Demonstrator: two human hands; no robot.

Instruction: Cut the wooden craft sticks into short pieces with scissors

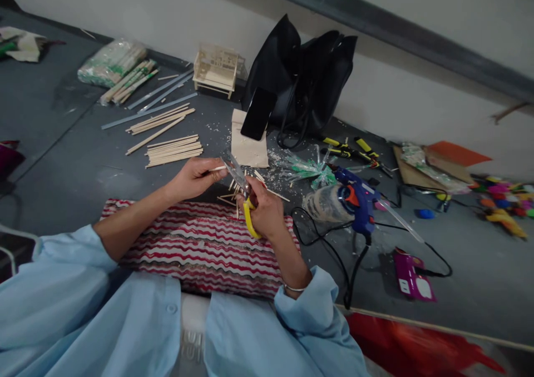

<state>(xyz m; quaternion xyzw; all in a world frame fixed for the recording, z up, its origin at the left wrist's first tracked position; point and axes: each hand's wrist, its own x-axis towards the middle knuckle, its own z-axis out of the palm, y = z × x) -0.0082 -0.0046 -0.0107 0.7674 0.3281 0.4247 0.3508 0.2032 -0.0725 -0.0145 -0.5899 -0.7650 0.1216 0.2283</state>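
Observation:
My left hand [193, 178] is closed in a pinch on a thin wooden stick [218, 168] that points right into the scissor blades. My right hand [264, 209] grips yellow-handled scissors [244, 196], blades angled up and left across the stick's end. Both hands hover above a red-and-white striped cloth [196, 246]. Short cut stick pieces [250, 185] lie scattered just behind the hands. A neat pile of long sticks [173, 150] rests further left.
A blue glue gun [359, 200] with black cord lies right of my hands, beside a tape roll [323, 204]. A black bag [300, 82] with a phone [257, 113] leaning on it stands behind. A small stick model [216, 70], packets of sticks [112, 61] and pliers [354, 149] lie around.

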